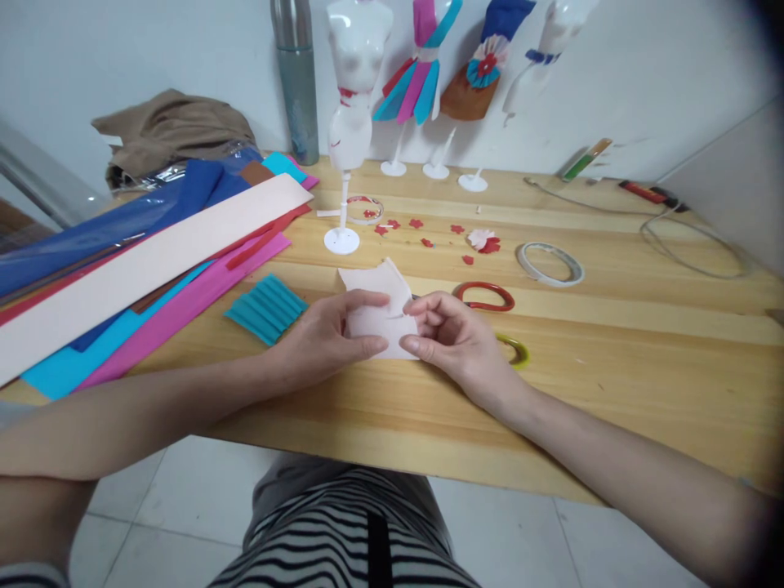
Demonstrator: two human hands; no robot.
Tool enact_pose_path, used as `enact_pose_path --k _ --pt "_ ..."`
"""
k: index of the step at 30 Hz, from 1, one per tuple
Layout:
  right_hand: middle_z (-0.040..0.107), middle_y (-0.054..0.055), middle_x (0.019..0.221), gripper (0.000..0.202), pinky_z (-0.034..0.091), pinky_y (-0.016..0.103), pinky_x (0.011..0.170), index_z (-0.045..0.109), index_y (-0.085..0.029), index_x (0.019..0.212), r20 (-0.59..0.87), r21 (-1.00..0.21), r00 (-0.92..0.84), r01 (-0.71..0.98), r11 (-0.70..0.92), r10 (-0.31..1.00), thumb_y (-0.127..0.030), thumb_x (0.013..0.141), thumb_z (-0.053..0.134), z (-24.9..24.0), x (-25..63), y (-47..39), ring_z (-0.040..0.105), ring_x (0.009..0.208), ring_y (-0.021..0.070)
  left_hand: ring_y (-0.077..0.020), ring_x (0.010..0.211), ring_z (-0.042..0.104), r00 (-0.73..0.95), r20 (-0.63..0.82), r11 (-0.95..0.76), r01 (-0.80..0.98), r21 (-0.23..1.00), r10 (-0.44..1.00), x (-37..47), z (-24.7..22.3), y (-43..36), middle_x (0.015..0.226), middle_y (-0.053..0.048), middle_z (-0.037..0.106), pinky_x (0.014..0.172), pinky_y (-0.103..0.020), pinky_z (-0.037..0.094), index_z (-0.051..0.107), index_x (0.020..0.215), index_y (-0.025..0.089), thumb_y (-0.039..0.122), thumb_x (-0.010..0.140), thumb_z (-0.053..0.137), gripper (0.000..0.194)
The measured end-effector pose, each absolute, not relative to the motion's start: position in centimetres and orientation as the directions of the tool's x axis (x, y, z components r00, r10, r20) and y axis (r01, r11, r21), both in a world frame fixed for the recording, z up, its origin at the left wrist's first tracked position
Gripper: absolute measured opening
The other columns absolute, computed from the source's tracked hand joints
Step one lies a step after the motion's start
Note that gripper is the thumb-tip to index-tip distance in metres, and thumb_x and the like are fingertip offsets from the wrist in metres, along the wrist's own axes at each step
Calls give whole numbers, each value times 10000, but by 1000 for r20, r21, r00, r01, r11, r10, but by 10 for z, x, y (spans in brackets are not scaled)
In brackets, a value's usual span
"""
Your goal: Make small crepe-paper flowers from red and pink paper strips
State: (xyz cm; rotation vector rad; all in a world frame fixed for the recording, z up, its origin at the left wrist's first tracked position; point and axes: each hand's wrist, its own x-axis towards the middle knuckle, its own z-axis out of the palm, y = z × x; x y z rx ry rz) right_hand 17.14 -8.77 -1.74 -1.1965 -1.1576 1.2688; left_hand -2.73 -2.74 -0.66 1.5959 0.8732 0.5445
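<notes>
Long coloured paper sheets [153, 261] lie across the left edge of the tabletop [612, 367], with a pleated teal piece [266, 308] just beside them. Near the front edge, at the middle, the left hand [324, 339] has its grip pinched on a pale pink paper piece [380, 306], and the right hand [453, 339] pinches the same piece from the other side. Scissors with red and yellow handles [487, 298] lie partly behind the right hand; a tape ring [550, 264] sits farther right.

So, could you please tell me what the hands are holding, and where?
Both hands, left and right, pinch the pale paper at its near edge.
</notes>
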Motion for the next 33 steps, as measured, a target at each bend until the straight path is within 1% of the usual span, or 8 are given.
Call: enact_pose_path --k 3,5,9,15,22,27,30,33 --pt "533 -45 683 423 419 263 533 617 -272 919 -39 -999 -48 -33 -40 998 -424 623 878 -15 170 -88 480 590 116 -223 967 660 624 -76 -89 229 969 777 -27 -6 -27 1124 -58 717 855 -322 499 662 1228 222 318 737 757 510" --pt "521 -46 665 382 397 253 515 619 -251 840 -26 -1000 -45 3 -26 999 -446 628 870 -14 170 -88 450 570 103 -219 970 659 618 -57 -118 238 964 784 -28 -7 -27 1143 -55 717 855 -315 499 666 1226 225 306 730 763 512" --pt "512 -47 624 393 387 241 524 568 -212 667 -30 -999 -49 26 -29 998 -485 648 850 -13 170 -89 441 559 86 -189 869 651 611 -65 -125 264 956 789 -28 -10 -27 1063 -41 726 765 -282 498 665 1238 231 298 735 759 517" --pt "549 -40 627 401 400 243 532 572 -209 661 -40 -999 -9 -13 -40 999 -501 647 847 -13 170 -88 463 560 92 -191 835 632 617 -74 -133 284 949 783 -28 -9 -29 954 -34 715 730 -279 477 690 1186 215 291 735 742 461" --pt "542 -48 582 387 381 244 507 569 -215 672 -54 -998 27 -35 -53 998 -455 626 869 -15 171 -86 450 522 92 -201 843 636 643 -96 -60 216 975 760 -24 -6 -31 926 -44 707 745 -298 495 675 1189 185 273 711 729 490" --pt "526 -52 576 410 346 237 480 545 -216 654 -36 -999 11 -16 -36 999 -478 632 859 -18 169 -85 409 492 75 -205 880 633 617 -139 24 191 981 775 -23 -5 -31 987 -61 697 768 -307 496 625 1258 175 337 717 748 577" --pt "509 -60 580 396 311 235 471 555 -219 698 -38 -999 3 -7 -38 999 -473 643 853 -18 168 -86 397 488 71 -171 842 605 594 -113 15 166 986 797 -24 -4 -29 968 -41 683 754 -280 482 617 1271 177 325 742 738 563" --pt "474 -87 574 366 307 237 472 577 -246 872 -47 -999 -6 -24 -47 999 -438 689 829 -18 168 -88 395 483 78 -123 698 524 541 -95 -25 210 977 836 -24 -3 -29 839 2 632 634 -238 425 628 1277 184 261 742 714 547"
